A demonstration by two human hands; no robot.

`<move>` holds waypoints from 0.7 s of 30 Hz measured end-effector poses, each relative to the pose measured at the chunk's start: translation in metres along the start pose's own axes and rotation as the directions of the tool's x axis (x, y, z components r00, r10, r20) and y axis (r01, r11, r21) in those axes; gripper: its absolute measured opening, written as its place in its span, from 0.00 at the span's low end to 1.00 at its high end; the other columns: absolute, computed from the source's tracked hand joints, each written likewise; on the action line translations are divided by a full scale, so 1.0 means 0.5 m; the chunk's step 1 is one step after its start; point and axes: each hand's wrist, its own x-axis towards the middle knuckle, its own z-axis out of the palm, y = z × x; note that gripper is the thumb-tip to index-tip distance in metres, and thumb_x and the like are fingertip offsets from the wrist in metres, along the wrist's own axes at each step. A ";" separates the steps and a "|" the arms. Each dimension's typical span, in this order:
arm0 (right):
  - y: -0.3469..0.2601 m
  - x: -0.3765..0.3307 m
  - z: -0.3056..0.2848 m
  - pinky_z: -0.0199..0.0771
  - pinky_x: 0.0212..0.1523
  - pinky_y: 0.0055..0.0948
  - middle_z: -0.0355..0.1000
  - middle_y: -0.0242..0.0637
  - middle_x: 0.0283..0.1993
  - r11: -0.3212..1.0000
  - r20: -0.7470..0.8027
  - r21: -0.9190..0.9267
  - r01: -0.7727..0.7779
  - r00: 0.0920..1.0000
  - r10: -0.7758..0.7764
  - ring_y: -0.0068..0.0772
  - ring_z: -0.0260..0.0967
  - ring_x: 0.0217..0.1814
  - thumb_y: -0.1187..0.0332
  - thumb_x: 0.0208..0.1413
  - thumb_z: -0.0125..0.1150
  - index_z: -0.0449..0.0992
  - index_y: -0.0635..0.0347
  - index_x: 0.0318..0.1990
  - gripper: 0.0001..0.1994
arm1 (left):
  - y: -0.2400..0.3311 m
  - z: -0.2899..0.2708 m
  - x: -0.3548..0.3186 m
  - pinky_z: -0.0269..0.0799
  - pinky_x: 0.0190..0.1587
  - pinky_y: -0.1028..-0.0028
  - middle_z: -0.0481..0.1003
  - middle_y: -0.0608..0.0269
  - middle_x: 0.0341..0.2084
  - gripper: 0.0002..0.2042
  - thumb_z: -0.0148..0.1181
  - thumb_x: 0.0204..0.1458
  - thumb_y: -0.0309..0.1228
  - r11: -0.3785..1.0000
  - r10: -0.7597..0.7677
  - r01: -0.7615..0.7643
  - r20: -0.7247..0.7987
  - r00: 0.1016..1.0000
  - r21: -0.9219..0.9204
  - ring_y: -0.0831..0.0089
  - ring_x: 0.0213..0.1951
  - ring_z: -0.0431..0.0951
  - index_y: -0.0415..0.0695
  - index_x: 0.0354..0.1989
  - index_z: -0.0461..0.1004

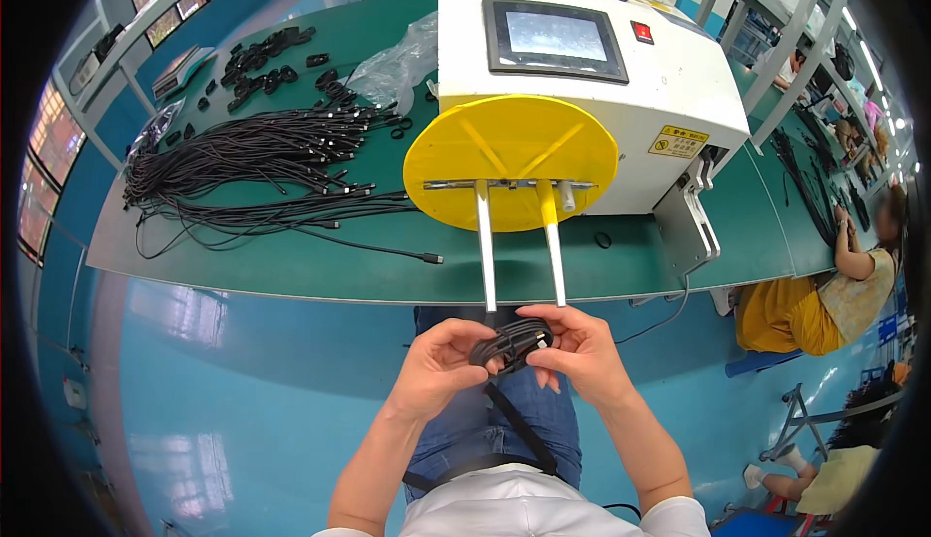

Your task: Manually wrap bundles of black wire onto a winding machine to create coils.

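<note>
A white machine [621, 71] with a screen [555, 38] and yellow disc [509, 163] stands on the green tabletop [291, 265]. Loose black cables [252, 163], clips [262, 62] and a plastic bag [398, 62] lie left of it.

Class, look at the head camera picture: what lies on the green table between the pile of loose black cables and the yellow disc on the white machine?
In the head view, only bare green table separates the loose black cables from the yellow disc, apart from a few small black rings.
</note>
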 end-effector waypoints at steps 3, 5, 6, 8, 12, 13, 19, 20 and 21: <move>0.001 0.002 0.000 0.68 0.22 0.16 0.73 0.37 0.38 1.000 0.008 -0.026 0.004 1.000 -0.004 0.19 0.69 0.28 0.82 0.48 0.59 0.67 0.66 0.52 0.21 | 0.018 0.016 -0.001 0.72 0.46 0.73 0.74 0.56 0.38 0.23 0.59 0.44 0.14 0.976 0.054 -0.040 -0.060 0.997 0.213 0.71 0.40 0.76 0.36 0.52 0.66; 0.009 0.007 0.004 0.69 0.21 0.18 0.72 0.39 0.37 0.999 -0.011 -0.041 0.022 1.000 -0.022 0.21 0.70 0.26 0.84 0.45 0.58 0.68 0.68 0.50 0.21 | 0.029 0.030 0.000 0.74 0.45 0.72 0.75 0.54 0.35 0.22 0.58 0.45 0.14 0.864 0.180 -0.074 -0.168 0.969 0.499 0.67 0.40 0.77 0.33 0.52 0.66; 0.012 0.009 0.006 0.70 0.21 0.18 0.72 0.40 0.36 0.998 -0.020 -0.048 0.030 0.999 -0.031 0.22 0.70 0.25 0.85 0.44 0.58 0.69 0.69 0.49 0.21 | 0.033 0.033 0.002 0.74 0.45 0.72 0.75 0.54 0.35 0.22 0.58 0.45 0.14 0.862 0.186 -0.080 -0.166 0.969 0.501 0.67 0.40 0.77 0.33 0.52 0.66; 0.015 0.008 0.011 0.69 0.21 0.18 0.72 0.39 0.36 0.997 -0.028 -0.049 0.059 0.998 -0.061 0.22 0.70 0.25 0.85 0.45 0.58 0.69 0.69 0.48 0.20 | 0.038 0.039 0.001 0.74 0.43 0.73 0.74 0.53 0.36 0.20 0.56 0.46 0.13 0.801 0.220 -0.116 -0.109 0.969 0.587 0.67 0.41 0.76 0.32 0.51 0.67; 0.017 0.006 0.008 0.68 0.21 0.16 0.71 0.37 0.34 0.987 -0.029 -0.110 0.121 0.992 -0.125 0.20 0.69 0.24 0.84 0.46 0.59 0.72 0.68 0.45 0.16 | 0.054 0.025 -0.004 0.75 0.42 0.76 0.74 0.56 0.36 0.18 0.55 0.48 0.14 0.738 0.177 -0.116 -0.024 0.984 0.664 0.71 0.39 0.77 0.34 0.49 0.70; 0.014 0.006 0.004 0.67 0.21 0.15 0.71 0.36 0.33 0.976 -0.005 -0.172 0.136 0.990 -0.139 0.19 0.68 0.24 0.84 0.46 0.59 0.73 0.68 0.44 0.15 | 0.056 0.021 -0.005 0.75 0.41 0.77 0.74 0.57 0.36 0.17 0.55 0.49 0.16 0.723 0.147 -0.110 0.004 0.989 0.682 0.73 0.37 0.77 0.35 0.49 0.72; 0.020 0.010 0.017 0.65 0.20 0.14 0.70 0.34 0.32 0.914 -0.032 -0.322 0.245 0.963 -0.269 0.17 0.66 0.23 0.84 0.46 0.59 0.75 0.68 0.42 0.13 | 0.050 0.034 0.002 0.75 0.41 0.78 0.74 0.57 0.35 0.15 0.56 0.47 0.15 0.805 0.166 -0.081 -0.093 0.982 0.587 0.72 0.36 0.77 0.34 0.46 0.73; 0.021 0.013 0.018 0.65 0.20 0.15 0.70 0.34 0.32 0.935 -0.055 -0.280 0.218 0.969 -0.243 0.18 0.66 0.23 0.84 0.46 0.59 0.74 0.67 0.43 0.14 | 0.052 0.041 0.004 0.75 0.40 0.78 0.74 0.56 0.35 0.15 0.56 0.46 0.14 0.755 0.206 -0.094 -0.099 0.973 0.649 0.72 0.36 0.77 0.32 0.45 0.73; 0.022 0.016 0.019 0.65 0.20 0.15 0.70 0.35 0.33 0.952 -0.078 -0.237 0.191 0.974 -0.215 0.18 0.67 0.22 0.84 0.46 0.59 0.74 0.67 0.44 0.15 | 0.052 0.045 0.005 0.75 0.40 0.77 0.74 0.55 0.35 0.15 0.56 0.46 0.13 0.699 0.247 -0.103 -0.103 0.964 0.708 0.72 0.36 0.77 0.31 0.44 0.73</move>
